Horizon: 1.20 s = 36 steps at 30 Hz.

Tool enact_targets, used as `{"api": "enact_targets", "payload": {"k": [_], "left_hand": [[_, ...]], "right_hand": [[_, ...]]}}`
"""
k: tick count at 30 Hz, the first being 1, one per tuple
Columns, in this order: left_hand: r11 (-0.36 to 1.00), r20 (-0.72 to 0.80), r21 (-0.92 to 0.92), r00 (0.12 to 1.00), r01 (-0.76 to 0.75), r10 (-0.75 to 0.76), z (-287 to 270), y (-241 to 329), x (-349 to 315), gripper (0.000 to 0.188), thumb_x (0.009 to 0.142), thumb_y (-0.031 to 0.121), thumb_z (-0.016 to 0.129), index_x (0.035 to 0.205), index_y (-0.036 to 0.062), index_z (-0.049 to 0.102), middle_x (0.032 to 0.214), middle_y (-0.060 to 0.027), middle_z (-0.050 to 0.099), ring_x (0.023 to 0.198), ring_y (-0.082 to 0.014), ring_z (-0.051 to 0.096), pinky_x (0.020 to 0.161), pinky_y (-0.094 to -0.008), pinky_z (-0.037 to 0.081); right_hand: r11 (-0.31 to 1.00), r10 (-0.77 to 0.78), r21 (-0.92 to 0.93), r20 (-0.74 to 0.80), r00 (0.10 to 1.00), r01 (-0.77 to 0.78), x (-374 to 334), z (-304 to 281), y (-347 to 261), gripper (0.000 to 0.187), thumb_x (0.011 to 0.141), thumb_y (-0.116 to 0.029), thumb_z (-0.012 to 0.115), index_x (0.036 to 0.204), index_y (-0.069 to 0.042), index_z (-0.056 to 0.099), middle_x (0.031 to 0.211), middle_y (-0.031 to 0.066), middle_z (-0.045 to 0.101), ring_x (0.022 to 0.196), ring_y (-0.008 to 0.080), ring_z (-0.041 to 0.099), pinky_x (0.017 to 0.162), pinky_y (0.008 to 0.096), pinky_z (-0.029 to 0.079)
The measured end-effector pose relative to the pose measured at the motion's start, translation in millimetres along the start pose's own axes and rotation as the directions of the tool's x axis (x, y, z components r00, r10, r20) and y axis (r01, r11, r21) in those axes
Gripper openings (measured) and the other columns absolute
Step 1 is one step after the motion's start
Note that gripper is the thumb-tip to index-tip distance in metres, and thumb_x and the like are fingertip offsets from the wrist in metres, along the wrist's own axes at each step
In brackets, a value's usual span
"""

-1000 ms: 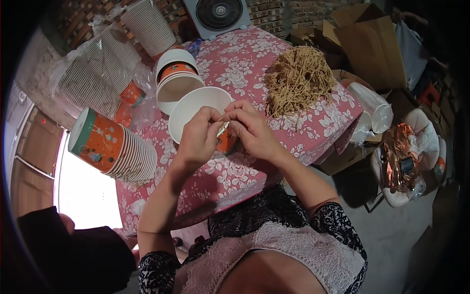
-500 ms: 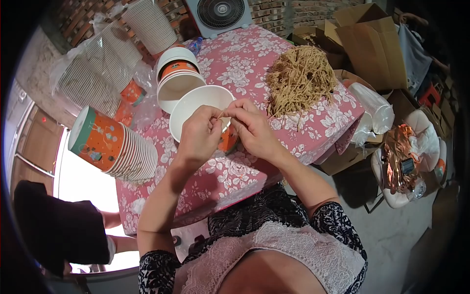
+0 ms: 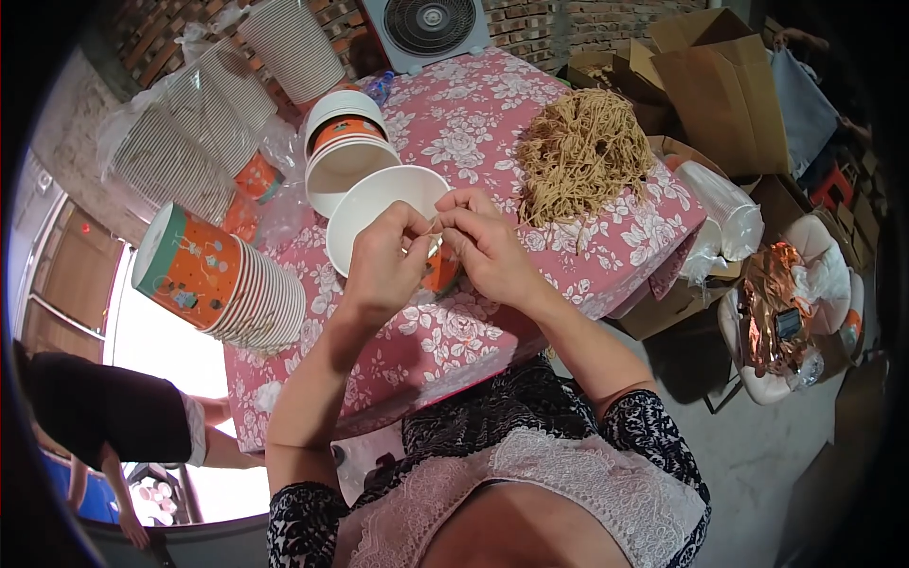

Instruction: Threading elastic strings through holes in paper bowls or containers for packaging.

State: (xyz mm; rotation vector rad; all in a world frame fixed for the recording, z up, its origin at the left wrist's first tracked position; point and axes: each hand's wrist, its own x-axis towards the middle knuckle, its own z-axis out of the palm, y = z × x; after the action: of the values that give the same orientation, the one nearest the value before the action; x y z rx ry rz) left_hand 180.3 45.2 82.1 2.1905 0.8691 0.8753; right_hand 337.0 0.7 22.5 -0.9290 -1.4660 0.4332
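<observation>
My left hand (image 3: 386, 263) and my right hand (image 3: 489, 248) meet at the near rim of a white-lined paper bucket (image 3: 371, 201) with an orange outside. Between the pinched fingertips of both hands runs a thin tan strand (image 3: 433, 230), too small to make out fully. A tangled heap of similar tan strands (image 3: 585, 151) lies on the table to the right of my right hand. Part of the bucket's near side is hidden behind my hands.
The table wears a pink floral cloth (image 3: 464, 142). Orange-and-green paper buckets stand stacked (image 3: 213, 270) at left, with bagged stacks (image 3: 166, 156) behind. A box fan (image 3: 428, 28) is at the back. Cardboard boxes (image 3: 720, 104) and a foil-covered chair (image 3: 772, 312) stand right; a person (image 3: 114, 407) bends at left.
My fingertips have shifted slightly on the strand and my hands have parted a little. At left, the other person has bent further, and their arms now show reaching downward.
</observation>
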Motion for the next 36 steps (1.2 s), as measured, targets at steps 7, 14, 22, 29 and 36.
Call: {"api": "enact_targets", "payload": {"k": [7,14,22,29,36], "left_hand": [[0.999,-0.022,0.031,0.999,-0.043,0.043,0.2,-1.5,-0.5,0.006,0.086,-0.001,0.061,0.087,-0.0038,0.056,0.075,-0.0126,0.064,0.068,-0.0171,0.063,0.060,-0.0307,0.051],[0.999,0.017,-0.047,1.000,-0.019,0.020,-2.3,-8.8,2.6,0.007,0.087,0.001,0.061,0.090,-0.0044,0.058,0.076,-0.0093,0.064,0.069,-0.0118,0.061,0.059,-0.0280,0.049],[0.943,0.114,-0.278,0.981,0.182,-0.156,-6.4,-2.7,5.6,0.011,0.093,0.005,0.053,0.091,-0.0053,0.058,0.076,-0.0080,0.063,0.067,-0.0096,0.059,0.059,-0.0243,0.048],[0.939,0.076,-0.301,0.986,0.166,-0.150,-2.0,-9.1,8.5,0.010,0.094,0.005,0.050,0.090,-0.0033,0.054,0.075,-0.0093,0.062,0.063,-0.0124,0.061,0.051,-0.0254,0.048],[0.946,0.007,-0.262,0.980,0.193,-0.198,1.5,-12.0,9.1,0.013,0.095,0.008,0.047,0.089,-0.0025,0.051,0.069,-0.0117,0.061,0.047,-0.0161,0.058,0.034,-0.0316,0.042]], "right_hand": [[0.999,0.026,0.044,0.005,1.000,-0.026,-0.1,-0.5,-0.3,0.007,0.086,-0.001,0.060,0.092,0.002,0.060,0.110,0.0147,0.053,0.098,0.0266,0.057,0.083,0.0343,0.047],[0.994,0.037,0.101,-0.070,0.997,-0.030,-4.0,6.1,0.9,0.004,0.085,0.001,0.061,0.088,0.002,0.057,0.109,0.0157,0.052,0.095,0.0260,0.056,0.080,0.0335,0.046],[0.951,-0.266,-0.196,-0.115,0.957,0.240,-11.6,5.2,-4.3,0.008,0.085,0.004,0.060,0.089,0.002,0.053,0.112,0.0192,0.048,0.097,0.0317,0.054,0.081,0.0355,0.046],[0.941,-0.266,-0.243,-0.095,0.959,0.237,-20.7,7.4,-7.0,0.012,0.084,0.006,0.061,0.090,0.003,0.051,0.110,0.0200,0.048,0.093,0.0329,0.055,0.078,0.0371,0.048],[0.923,-0.308,-0.262,-0.064,0.949,0.281,-24.5,8.9,-13.1,0.015,0.082,0.009,0.060,0.091,0.004,0.050,0.110,0.0216,0.048,0.094,0.0343,0.055,0.079,0.0369,0.049]]}}
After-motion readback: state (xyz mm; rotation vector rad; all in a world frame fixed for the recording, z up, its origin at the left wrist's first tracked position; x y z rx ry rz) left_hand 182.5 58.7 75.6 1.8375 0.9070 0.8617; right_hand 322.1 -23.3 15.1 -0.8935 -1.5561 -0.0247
